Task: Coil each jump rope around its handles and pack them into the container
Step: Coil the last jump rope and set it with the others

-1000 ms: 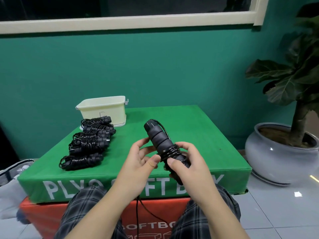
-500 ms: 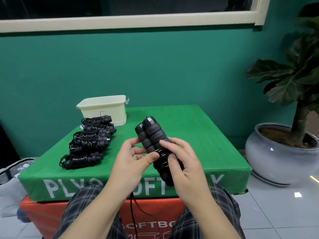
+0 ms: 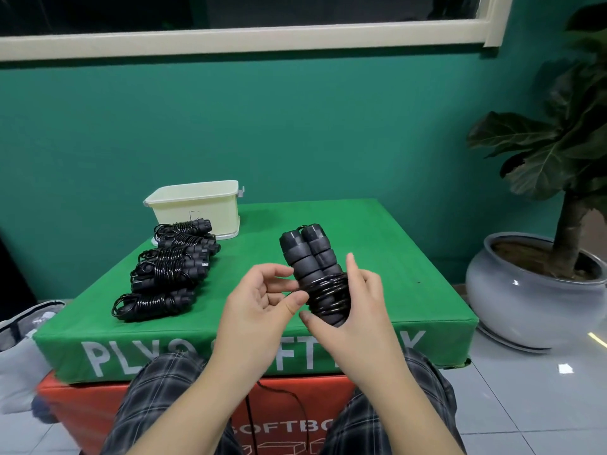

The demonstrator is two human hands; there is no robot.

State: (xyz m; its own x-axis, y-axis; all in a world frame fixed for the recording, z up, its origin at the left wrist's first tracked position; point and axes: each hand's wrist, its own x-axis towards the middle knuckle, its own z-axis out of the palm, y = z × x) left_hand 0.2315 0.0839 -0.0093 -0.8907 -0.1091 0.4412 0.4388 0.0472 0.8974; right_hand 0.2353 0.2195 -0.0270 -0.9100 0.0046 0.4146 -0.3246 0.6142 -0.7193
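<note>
— On the green soft box, what have you got around you?

— I see it stacked on an orange box, against a teal wall under a cream window frame. A potted plant stands on the tiled floor to my right. The cream container sits at the far left of the box, with a row of coiled jump ropes just in front of it.

— And the rope you're on?

— My right hand grips the two black handles side by side, tilted up and away, above the near edge. Glossy cord wraps their lower half. My left hand pinches the cord beside the coil; loose cord hangs between my knees.
</note>
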